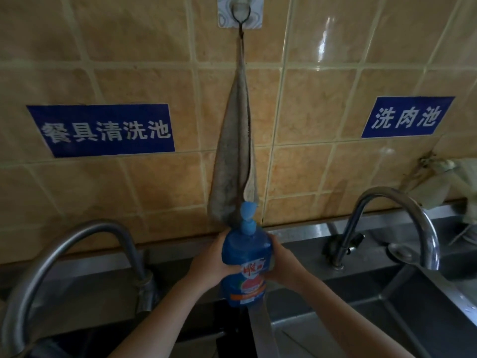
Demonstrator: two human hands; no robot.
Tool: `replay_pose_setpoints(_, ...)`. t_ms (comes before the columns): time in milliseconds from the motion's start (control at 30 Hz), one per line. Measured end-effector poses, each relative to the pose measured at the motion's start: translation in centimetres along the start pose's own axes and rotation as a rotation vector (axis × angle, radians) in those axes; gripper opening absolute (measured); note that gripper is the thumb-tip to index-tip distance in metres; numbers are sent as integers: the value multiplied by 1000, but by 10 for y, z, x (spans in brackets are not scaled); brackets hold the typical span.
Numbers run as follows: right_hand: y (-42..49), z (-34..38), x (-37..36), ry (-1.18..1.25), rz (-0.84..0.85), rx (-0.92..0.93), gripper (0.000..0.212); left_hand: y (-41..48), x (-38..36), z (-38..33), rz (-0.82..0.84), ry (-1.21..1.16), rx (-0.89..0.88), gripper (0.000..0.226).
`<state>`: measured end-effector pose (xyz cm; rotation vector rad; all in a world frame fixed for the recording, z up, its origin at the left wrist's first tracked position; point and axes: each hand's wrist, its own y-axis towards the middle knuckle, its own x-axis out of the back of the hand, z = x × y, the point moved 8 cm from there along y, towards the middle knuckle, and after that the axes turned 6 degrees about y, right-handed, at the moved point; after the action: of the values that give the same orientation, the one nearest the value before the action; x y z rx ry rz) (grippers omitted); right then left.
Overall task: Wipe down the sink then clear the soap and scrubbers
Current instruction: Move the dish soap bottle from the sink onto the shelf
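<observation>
Bare forearms are seen closest, reaching up from the bottom edge toward the middle. Going left to right: the left tap is arched over the dark left basin, and a blue sign is stuck on the tiled wall above it. The left grip is wrapped round one side of the blue soap bottle. That bottle's held upright, pump on top, over the steel divider of the sink, toward its back edge. Whether its base is touching the steel can't be told. The right grip is curled round the bottle's other side. Just behind the pump, a grey towel is hung from a wall hook. Further right, the right tap is curved over the right basin, with another blue label stuck above.
</observation>
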<state>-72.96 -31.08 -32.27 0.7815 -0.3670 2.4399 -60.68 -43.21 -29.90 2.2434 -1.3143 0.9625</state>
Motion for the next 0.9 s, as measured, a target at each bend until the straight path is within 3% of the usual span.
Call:
replay_pose_setpoints(300, 21, -10, -14, 107, 86, -7, 118, 10, 6, 10, -29, 75, 7, 92)
replay_pose_setpoints(900, -37, 2, -20, 152, -6, -11, 108, -38, 7, -1, 77, 28, 3, 95)
